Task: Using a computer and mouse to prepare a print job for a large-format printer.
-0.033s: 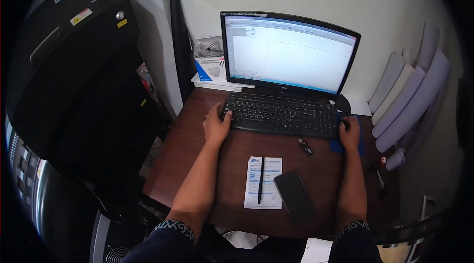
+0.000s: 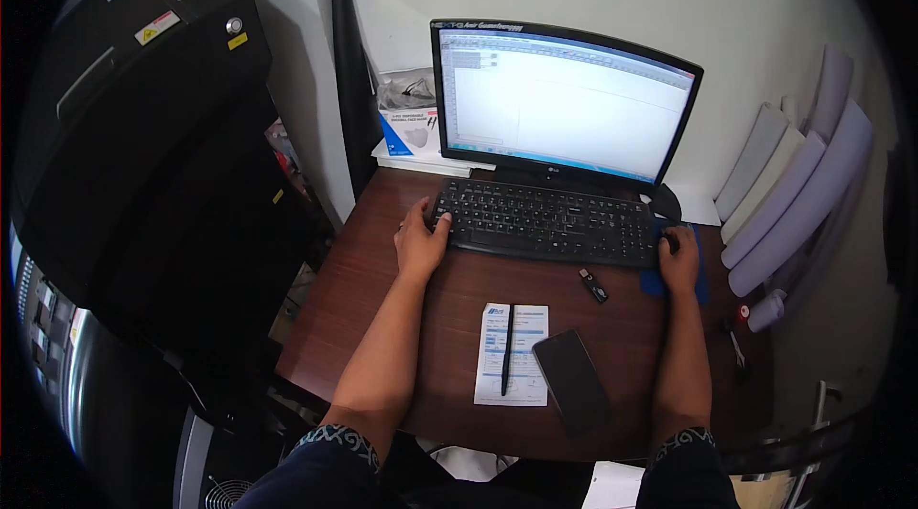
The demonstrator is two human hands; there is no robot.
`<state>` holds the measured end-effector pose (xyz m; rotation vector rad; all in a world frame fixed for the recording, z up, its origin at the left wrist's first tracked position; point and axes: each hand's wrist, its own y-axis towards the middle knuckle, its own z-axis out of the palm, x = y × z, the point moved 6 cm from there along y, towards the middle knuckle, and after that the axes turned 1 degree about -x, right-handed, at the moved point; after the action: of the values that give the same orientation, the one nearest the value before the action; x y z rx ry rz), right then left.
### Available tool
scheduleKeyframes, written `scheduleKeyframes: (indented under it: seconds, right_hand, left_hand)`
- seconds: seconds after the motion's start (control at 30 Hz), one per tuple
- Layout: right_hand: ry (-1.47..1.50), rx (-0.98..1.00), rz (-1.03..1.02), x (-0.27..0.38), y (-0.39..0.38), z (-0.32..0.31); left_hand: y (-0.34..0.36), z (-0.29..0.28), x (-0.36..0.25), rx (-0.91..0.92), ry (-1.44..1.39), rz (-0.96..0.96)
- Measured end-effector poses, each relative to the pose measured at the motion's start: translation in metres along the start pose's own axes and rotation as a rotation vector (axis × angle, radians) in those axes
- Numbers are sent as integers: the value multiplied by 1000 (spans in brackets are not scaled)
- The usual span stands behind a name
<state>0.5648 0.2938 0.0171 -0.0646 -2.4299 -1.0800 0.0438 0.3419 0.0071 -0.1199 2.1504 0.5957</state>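
Observation:
My left hand (image 2: pixel 419 243) rests at the left end of the black keyboard (image 2: pixel 545 222). Its thumb lies over the keys at that end, apart from the fingers, and it grips nothing. On the blue mouse pad (image 2: pixel 653 281), my right hand (image 2: pixel 680 262) is closed over a dark computer mouse (image 2: pixel 673 242), mostly hidden beneath it. Behind the keyboard stands a lit monitor (image 2: pixel 564 103) showing a mostly white drawing window with thin lines.
A black pen (image 2: pixel 507 356) lies on a printed form (image 2: pixel 526 366), beside a dark phone (image 2: pixel 572 383). A USB stick (image 2: pixel 594 285) sits below the keyboard. Pale rolls (image 2: pixel 784 194) lean at right. A mask box (image 2: pixel 409 131) stands behind left; a large black machine (image 2: pixel 143 155) fills the left side.
The thin outline on the screen has shifted and looks larger. The whole view has moved very slightly; both hands keep their places.

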Motion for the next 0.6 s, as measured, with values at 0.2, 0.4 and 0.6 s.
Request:
scheduleKeyframes:
  seconds: [0.2,0.4,0.6]
  right_hand:
    - [27,18,-26,1,1,3]
    - [24,21,-27,4,0,4]
    - [36,27,-18,3,0,5]
  left_hand:
    - [-5,-2,-3,105,63,-83]
    - [-10,1,-9,93,183,22]
    - [-10,1,-9,78,200,33]
